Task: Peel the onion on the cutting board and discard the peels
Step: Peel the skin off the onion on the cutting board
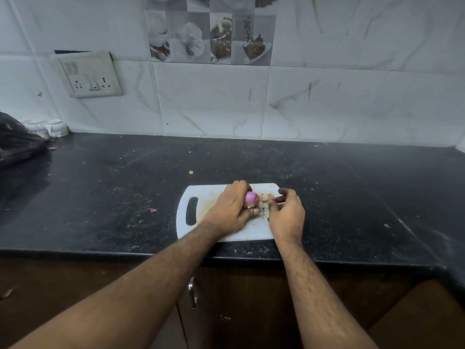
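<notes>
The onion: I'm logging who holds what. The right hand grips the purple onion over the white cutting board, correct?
Not quite. The head view shows the left hand gripping the purple onion over the white cutting board; the right hand is beside it, pinching at peel.

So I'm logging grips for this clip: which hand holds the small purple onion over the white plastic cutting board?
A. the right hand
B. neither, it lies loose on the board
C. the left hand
C: the left hand wraps the small purple onion above the white plastic cutting board, while the right hand pinches at brown peel scraps beside it.
</notes>
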Motion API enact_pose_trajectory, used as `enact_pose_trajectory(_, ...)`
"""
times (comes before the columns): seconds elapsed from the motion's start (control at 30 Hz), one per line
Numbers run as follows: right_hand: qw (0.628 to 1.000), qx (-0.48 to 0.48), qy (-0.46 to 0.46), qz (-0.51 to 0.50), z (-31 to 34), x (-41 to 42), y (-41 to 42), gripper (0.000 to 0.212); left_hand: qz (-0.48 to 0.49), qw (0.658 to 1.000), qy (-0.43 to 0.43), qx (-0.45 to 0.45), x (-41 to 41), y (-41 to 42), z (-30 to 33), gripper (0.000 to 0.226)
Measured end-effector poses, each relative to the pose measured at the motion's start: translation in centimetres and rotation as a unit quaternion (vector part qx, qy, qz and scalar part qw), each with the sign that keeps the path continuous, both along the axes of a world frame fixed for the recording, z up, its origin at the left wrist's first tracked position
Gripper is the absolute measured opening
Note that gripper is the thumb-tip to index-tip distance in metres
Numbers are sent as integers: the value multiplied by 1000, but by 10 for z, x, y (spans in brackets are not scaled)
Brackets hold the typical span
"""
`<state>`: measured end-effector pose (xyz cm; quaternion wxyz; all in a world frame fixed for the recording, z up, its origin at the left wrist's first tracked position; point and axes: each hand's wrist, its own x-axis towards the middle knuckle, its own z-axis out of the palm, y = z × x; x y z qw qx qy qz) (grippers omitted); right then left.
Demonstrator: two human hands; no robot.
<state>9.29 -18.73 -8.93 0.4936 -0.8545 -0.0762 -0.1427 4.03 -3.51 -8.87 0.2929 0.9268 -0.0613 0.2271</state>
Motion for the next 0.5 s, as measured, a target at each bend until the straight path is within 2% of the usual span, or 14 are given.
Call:
enact_pose_trajectory(0.07,999,-15,-1,28,1,-3,0,41,4,1000,10,-5,1,0,0,43)
enact_pose_trajectory(0.17,998,4,-17,60,3,-4,0,28,17,997,57,-38,1,-2,2,44)
enact_pose_trajectory(0.3,990,12,-18,141,0,-5,-1,19,42,996,78,-28,2,-1,2,44)
enact_pose_trajectory(0.5,996,-14,8,90,-2,-1,0,19,47,996,73,5,-1,-3,3,56)
